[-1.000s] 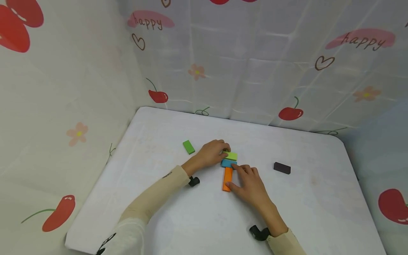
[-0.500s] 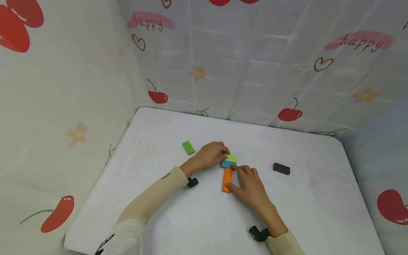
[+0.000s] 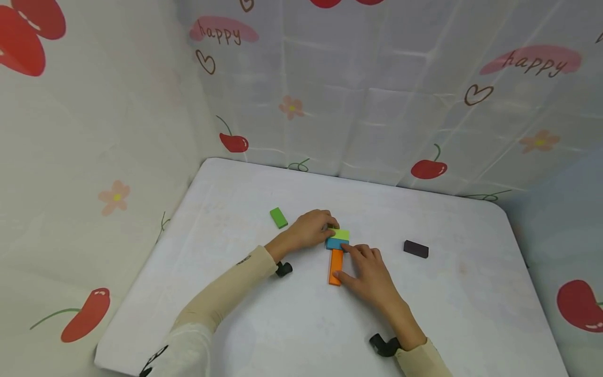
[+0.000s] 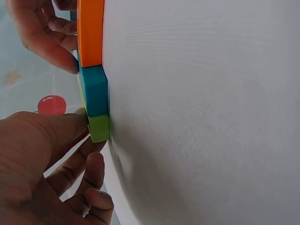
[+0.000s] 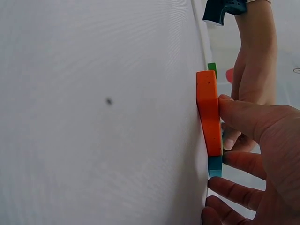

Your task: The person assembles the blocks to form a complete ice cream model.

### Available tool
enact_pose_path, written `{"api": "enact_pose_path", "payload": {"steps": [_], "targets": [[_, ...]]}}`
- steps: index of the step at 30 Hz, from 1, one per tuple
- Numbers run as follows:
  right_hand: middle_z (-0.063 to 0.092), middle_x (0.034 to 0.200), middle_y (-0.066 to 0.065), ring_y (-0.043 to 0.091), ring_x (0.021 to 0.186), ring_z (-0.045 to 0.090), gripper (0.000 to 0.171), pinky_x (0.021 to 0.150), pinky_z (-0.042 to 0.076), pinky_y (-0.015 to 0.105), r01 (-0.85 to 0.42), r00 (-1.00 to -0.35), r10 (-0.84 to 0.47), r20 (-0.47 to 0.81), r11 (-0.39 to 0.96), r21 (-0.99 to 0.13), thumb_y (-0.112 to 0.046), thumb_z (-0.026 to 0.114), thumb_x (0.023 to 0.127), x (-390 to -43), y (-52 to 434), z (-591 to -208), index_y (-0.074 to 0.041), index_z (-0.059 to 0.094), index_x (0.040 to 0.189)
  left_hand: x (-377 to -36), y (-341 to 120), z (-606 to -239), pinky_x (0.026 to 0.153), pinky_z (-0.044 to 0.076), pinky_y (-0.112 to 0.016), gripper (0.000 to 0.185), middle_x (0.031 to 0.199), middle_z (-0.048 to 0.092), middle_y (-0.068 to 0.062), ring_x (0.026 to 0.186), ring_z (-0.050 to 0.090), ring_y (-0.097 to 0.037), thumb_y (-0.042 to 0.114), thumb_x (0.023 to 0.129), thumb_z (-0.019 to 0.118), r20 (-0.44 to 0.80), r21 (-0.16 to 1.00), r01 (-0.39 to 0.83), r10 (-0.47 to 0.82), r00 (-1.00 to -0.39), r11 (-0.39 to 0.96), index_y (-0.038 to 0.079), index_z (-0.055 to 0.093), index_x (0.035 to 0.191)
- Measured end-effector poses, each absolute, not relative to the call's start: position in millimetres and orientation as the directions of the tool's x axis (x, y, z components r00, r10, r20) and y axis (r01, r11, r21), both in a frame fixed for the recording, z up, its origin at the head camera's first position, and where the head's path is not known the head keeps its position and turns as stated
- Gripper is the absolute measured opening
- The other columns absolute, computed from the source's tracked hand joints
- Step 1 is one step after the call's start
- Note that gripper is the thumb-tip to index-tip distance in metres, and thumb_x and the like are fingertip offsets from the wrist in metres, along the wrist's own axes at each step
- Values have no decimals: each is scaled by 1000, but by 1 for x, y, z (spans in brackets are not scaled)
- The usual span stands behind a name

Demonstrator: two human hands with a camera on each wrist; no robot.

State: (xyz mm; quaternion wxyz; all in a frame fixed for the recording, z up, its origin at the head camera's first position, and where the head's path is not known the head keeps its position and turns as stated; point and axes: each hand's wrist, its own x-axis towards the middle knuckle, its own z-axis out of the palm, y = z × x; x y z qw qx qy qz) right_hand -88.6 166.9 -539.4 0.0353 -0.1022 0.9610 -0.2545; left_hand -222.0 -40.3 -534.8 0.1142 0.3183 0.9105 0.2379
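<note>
Three blocks meet on the white table. In the head view an orange block (image 3: 336,267) points toward me, its far end against a blue block (image 3: 335,244) lying crosswise. Behind the blue one is a light green block (image 3: 342,234), flush along its side in the left wrist view. My left hand (image 3: 308,229) pinches the light green block's left end between thumb and fingers. My right hand (image 3: 372,275) rests its thumb on the orange block (image 5: 209,108) near its front end. Its index fingertip touches the blue block (image 5: 215,165), and the other fingers stay loosely extended.
A green block (image 3: 279,218) lies at the left beyond my left hand. A dark block (image 3: 416,249) lies off to the right. Black wrist cameras, such as the right one (image 3: 383,345), hang under both wrists. Printed curtains border the white table (image 3: 292,324).
The light green, blue and orange blocks have shifted very slightly toward me in the head view. Both hands keep nearly the same places and contacts.
</note>
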Motion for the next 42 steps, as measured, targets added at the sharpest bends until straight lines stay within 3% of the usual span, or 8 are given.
{"api": "enact_pose_path", "payload": {"steps": [19,30,42], "targets": [[63,141,12,34,124,52,74,102,52,53,-177,-977,-213,-13,844,-506,-48,85,90,-89,166,-539,-22,59,154,-224,-57,-539,95,56,-31,26,123,72,5,107,63,-12,31,109,66,-32,480,558,648,-761,677,22,77,131],[63,142,12,34,125,52,73,102,53,54,-168,-979,-202,-17,855,-491,-47,85,91,-88,168,-540,-22,59,154,-223,-129,-532,102,55,-35,23,121,72,9,114,61,-13,29,109,65,57,506,513,566,-822,694,24,78,128],[62,142,11,31,122,52,73,99,51,51,-167,-979,-204,-16,842,-512,-45,85,91,-86,168,-539,-23,58,155,-234,-182,-535,106,50,-46,20,132,71,-3,119,58,-27,20,105,71,60,540,393,432,-900,744,18,81,122]]}}
